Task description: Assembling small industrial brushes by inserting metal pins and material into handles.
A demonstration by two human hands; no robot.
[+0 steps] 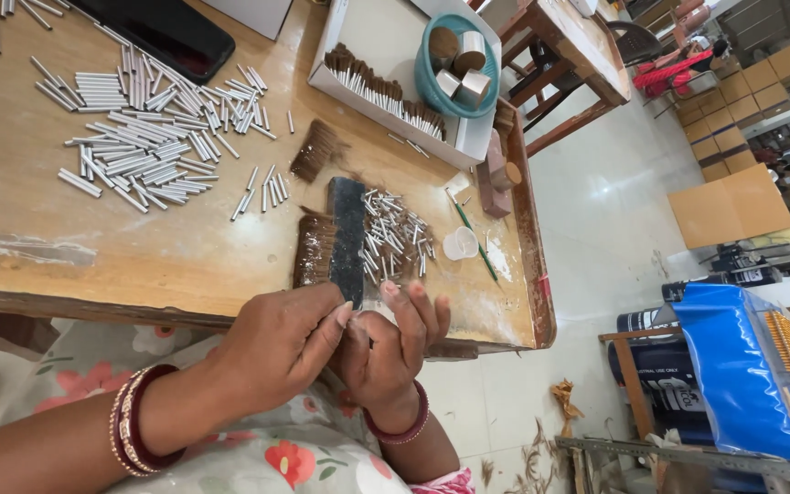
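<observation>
Down at six o'clock, the left hand (276, 352) came in from the lower left, wrist bent and bangles on the forearm, its fingers (338, 317) pinched together against the right hand (390, 352). Whatever small piece sat in that pinch was too tiny to tell. The right hand stood palm-up, fingers curled upward and slightly apart, touching the left fingertips just off the desk (66, 256) edge. At twelve o'clock from the hands lay a dark block (347, 229) with brown bristle tufts (313, 249), short metal tubes (395, 240) just right of it, and a big heap of longer tubes (139, 128) toward ten o'clock.
</observation>
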